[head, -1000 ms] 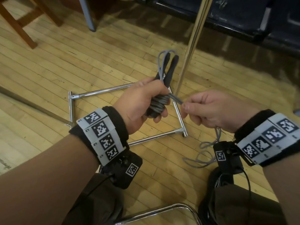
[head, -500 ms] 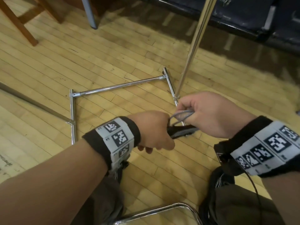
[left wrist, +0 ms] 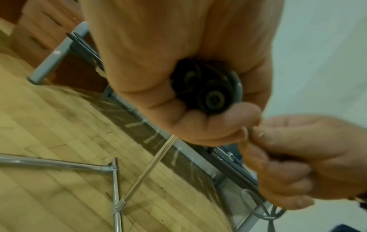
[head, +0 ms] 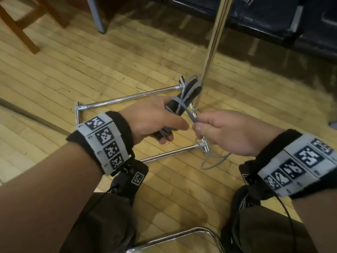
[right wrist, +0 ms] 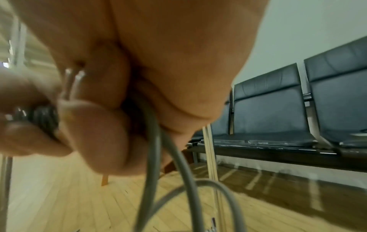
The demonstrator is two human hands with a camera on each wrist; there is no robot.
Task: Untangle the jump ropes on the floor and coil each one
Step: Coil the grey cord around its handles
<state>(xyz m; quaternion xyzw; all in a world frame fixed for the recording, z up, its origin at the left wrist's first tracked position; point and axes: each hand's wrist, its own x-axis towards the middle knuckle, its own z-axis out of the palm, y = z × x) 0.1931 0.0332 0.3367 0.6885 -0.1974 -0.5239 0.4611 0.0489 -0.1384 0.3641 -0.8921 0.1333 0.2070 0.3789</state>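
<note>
Centrally, a grey rope (head: 187, 92) with two black handles (head: 184, 99) is held in the air above a wooden floor (head: 91, 73). Several turns of cord are wrapped around the paired handles. The left hand (head: 155, 121) has its grip curled around the handles, and from the left wrist view their round ends (left wrist: 208, 92) show inside the fist. The right hand (head: 228, 132), just beside the left, has its grip pinching a doubled strand of the cord between thumb and fingers (right wrist: 99, 125). Slack cord hangs below it in loose loops (head: 211, 161) reaching the floor. Behind the hands, a chrome frame (head: 127, 98) lies on the floor, with an upright chrome pole (head: 213, 48) rising from it. Dark seats (right wrist: 278, 102) line the wall beyond.
</note>
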